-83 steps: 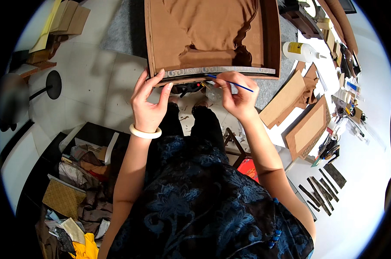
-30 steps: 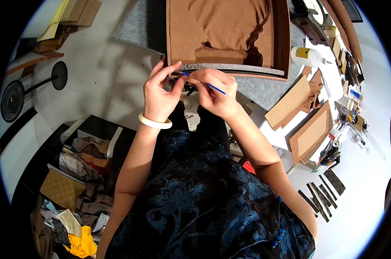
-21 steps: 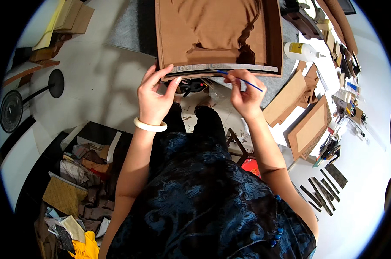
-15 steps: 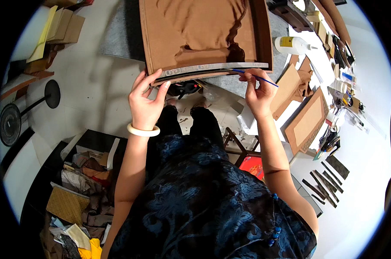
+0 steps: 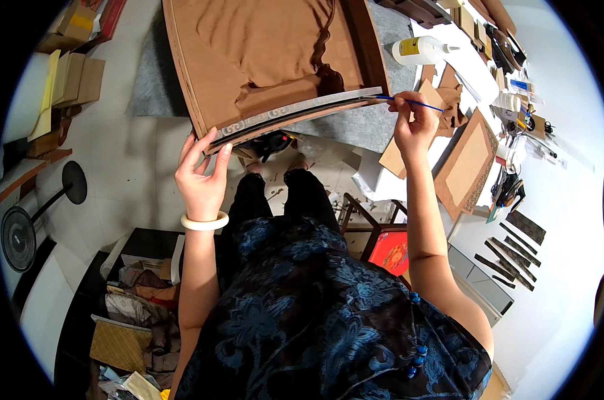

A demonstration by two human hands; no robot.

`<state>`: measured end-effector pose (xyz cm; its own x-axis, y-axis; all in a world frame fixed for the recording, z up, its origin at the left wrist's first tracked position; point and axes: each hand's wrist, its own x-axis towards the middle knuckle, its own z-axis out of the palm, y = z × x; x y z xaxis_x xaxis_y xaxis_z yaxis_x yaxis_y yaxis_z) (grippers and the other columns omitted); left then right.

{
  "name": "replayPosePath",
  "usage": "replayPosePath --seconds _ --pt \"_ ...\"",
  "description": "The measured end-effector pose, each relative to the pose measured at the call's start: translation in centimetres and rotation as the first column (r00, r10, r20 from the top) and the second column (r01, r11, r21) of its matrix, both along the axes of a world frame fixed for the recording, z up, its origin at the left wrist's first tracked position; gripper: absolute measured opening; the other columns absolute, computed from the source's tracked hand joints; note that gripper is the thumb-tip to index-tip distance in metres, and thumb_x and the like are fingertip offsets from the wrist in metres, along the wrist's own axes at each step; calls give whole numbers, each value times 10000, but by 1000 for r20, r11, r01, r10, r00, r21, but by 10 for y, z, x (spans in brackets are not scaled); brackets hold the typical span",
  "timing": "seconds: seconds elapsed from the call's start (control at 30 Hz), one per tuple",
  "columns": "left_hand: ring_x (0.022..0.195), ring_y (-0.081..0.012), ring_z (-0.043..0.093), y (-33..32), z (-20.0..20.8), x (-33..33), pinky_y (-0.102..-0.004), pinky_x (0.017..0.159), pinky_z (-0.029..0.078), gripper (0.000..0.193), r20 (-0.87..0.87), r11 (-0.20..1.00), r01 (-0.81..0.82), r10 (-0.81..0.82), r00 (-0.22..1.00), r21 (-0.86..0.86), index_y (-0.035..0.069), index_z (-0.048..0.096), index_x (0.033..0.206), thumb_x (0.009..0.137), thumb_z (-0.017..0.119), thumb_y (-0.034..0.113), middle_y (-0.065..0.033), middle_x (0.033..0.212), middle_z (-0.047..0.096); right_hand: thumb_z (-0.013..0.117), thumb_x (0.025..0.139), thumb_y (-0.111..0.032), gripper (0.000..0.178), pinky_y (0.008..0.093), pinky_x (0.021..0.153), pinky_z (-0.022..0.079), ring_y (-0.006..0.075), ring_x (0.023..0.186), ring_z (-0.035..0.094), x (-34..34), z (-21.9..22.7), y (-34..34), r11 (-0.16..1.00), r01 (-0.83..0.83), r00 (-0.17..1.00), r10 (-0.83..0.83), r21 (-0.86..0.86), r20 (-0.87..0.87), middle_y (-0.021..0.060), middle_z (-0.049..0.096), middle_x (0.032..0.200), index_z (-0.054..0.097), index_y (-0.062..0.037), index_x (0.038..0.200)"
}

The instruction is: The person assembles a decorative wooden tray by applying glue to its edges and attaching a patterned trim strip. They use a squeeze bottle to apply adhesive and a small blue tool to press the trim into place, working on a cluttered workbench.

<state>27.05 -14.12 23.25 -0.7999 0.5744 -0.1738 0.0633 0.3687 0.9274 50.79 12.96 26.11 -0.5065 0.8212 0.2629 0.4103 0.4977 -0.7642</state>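
A brown box-like tray (image 5: 375, 50), lined with wrinkled brown leather-like material (image 5: 268, 47), lies in front of me, rotated slightly. Along its near side runs a grey strip (image 5: 295, 105) with a scroll pattern toward its left end. My left hand (image 5: 205, 180), with a cream bangle on the wrist, grips the tray's near left corner between thumb and fingers. In my right hand (image 5: 415, 130) is a thin blue-handled paintbrush (image 5: 418, 103), pinched between thumb and fingers. Its dark tip points left, at the right part of the near side; whether it touches is too small to tell.
Under the tray is a grey-covered table (image 5: 152, 80). To the right are a white bottle (image 5: 418, 50), a brown panel (image 5: 468, 163) and several dark strips (image 5: 505, 260). A red-seated chair (image 5: 388, 252) stands below my right arm; a black bin of scraps (image 5: 138, 293) is at lower left.
The tray and my left hand have shifted left in view, and the tray has turned, its right side higher. My right hand has moved slightly right and up, still holding the paintbrush.
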Motion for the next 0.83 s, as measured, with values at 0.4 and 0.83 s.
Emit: replayPosePath --seconds 0.4,0.83 --pt "1175 -249 601 -2 -5 1 -396 929 542 355 19 999 -14 13 1000 37 75 708 1191 844 784 72 -204 1328 554 495 805 184 227 288 612 535 196 653 656 2 18 10 956 -181 971 136 232 196 105 647 787 602 -5 875" --pt "1293 -253 499 -1 -4 0 -374 915 584 293 -1 1000 17 -17 1000 14 30 698 1168 878 736 50 -96 1267 634 494 789 190 252 281 650 562 193 680 688 -7 9 -3 976 -148 988 137 159 75 102 674 809 620 5 904"
